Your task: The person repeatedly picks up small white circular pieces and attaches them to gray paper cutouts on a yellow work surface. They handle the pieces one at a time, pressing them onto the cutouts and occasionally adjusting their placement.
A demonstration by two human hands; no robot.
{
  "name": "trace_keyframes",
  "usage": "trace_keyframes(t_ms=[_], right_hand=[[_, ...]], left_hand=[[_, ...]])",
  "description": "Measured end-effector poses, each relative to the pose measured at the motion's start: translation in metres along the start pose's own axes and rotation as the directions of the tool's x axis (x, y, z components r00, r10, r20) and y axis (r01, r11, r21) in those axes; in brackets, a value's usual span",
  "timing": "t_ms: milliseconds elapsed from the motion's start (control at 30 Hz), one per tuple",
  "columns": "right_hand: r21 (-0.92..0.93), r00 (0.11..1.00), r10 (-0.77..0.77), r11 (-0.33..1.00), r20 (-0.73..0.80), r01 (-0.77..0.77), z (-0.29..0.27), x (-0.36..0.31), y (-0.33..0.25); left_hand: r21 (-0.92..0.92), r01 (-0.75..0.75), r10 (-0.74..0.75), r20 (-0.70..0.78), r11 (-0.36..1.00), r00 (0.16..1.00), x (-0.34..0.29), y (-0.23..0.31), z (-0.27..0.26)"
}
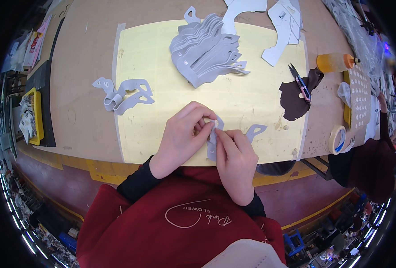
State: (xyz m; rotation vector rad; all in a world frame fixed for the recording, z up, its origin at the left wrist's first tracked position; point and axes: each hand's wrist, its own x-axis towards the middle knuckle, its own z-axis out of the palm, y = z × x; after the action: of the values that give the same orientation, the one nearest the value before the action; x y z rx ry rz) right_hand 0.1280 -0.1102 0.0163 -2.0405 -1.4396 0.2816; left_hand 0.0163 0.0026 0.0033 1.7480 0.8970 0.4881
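Left hand (182, 136), right hand (236, 156): both grips pinching grey piece (211, 153), over yellow sheet (140, 140) near tabletop's (82, 89) front edge. Best: left steadies, right works lightly, no creasing.

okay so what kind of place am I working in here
Probably a factory or workshop floor. A pile of similar grey cut pieces lies on the large worktable, with snips resting on a dark brown piece and a roll of tape toward the right.
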Motion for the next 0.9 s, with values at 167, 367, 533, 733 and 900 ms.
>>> trace_keyframes(t_ms=[167,367,533,733,900], right_hand=[[0.03,0.998,0.06,0.998,0.032,-0.061,-0.003,0.001,-0.003],[0.008,1.0,-0.005,1.0,0.008,0.005,-0.001,0.001,0.002],[0.003,1.0,0.004,1.0,0.021,-0.004,-0.002,0.002,0.002],[0.253,0.986,0.134,0.955,0.101,-0.156,-0.008,0.007,0.012],[0.376,0.936,0.337,0.859,0.098,-0.348,-0.005,0.016,0.012]], left_hand=[[-0.001,0.014,-0.014,-0.001,1.0,1.0,-0.001,-0.002,0.001],[-0.015,0.03,-0.03,-0.011,0.999,0.999,0.0,-0.001,0.002],[-0.033,0.163,-0.163,0.001,0.986,0.987,0.006,0.004,0.002],[-0.05,0.171,-0.17,0.021,0.984,0.985,0.009,0.006,-0.001],[-0.056,0.18,-0.178,0.029,0.982,0.984,0.009,0.006,-0.001]])
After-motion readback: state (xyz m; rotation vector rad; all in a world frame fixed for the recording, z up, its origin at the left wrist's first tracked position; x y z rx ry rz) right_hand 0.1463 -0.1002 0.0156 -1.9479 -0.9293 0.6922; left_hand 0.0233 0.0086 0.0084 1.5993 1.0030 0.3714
